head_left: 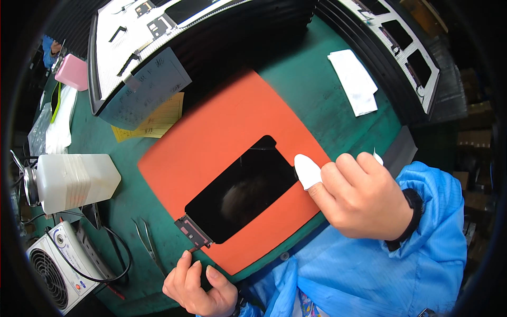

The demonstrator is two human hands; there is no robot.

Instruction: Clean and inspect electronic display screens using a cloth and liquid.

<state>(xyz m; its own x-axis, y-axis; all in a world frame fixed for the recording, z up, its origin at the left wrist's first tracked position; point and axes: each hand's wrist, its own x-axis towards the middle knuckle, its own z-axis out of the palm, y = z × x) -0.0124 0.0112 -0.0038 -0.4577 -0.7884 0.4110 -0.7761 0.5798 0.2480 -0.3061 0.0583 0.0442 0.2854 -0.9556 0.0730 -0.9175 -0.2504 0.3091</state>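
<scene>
A black phone display panel (240, 190) lies slantwise on an orange mat (216, 127). At its lower left end sticks out a small dark flex circuit strip (193, 231). My left hand (198, 288) is by that strip, index fingertip at its lower corner, thumb apart, fingers loosely bent and gripping nothing. My right hand (362, 195) is closed round a white wiping cloth (308, 172). The cloth covers the front fingertip and touches or hovers at the panel's right edge; which one I cannot tell. A hazy smudge shows on the black glass.
Tweezers (148, 243) lie left on the green bench (322, 39), near a white fan unit (58, 264) and a translucent bottle (79, 182). A folded white cloth (354, 82) rests at the right. Black racks with trays (129, 31) of parts stand behind; a pink bottle (72, 72) is far left.
</scene>
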